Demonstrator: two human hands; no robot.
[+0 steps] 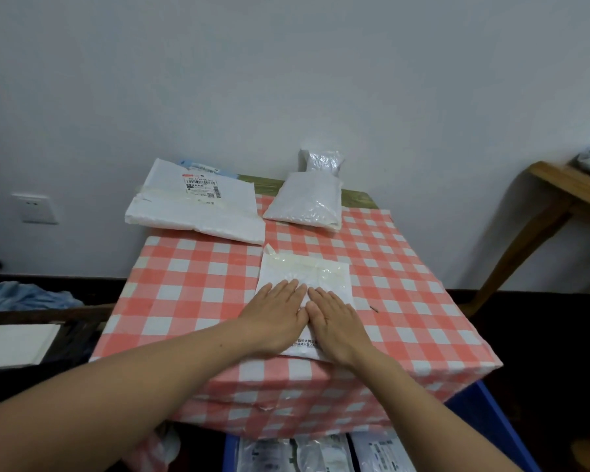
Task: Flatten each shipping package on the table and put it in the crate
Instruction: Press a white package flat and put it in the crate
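Flattening step, head view. Both hands are open and laid palm-down, holding nothing: the left hand (276, 313) and the right hand (334, 323) lie side by side, thumbs nearly touching, on the near half of a flat white plastic shipping package with a glossy taped flap (307, 284). This package lies near the front middle of the table covered in a pink-and-white checked cloth (191, 284); its near edge, with printed text, reaches almost to the table's front edge. Its far half shows wrinkles and a raised corner at the upper left.

Judged technique: press from the centre and sweep outward and away toward the taped flap, so that trapped air leaves at the seam rather than bunching under the palms; keep the fingers spread and flat; steady the near edge so the slick film does not slide off the front of the table.

Awaiting treatment at the back of the table: a large white padded mailer bearing a barcode label (195, 206) at the left, a silvery bubble-film pouch (305, 204) to its right, and a smaller crinkled pouch (321, 160) behind that, against the wall. The blue plastic crate (487, 417) stands on the floor below the table's front, already holding several flat packages, an easy drop once this one lies flat
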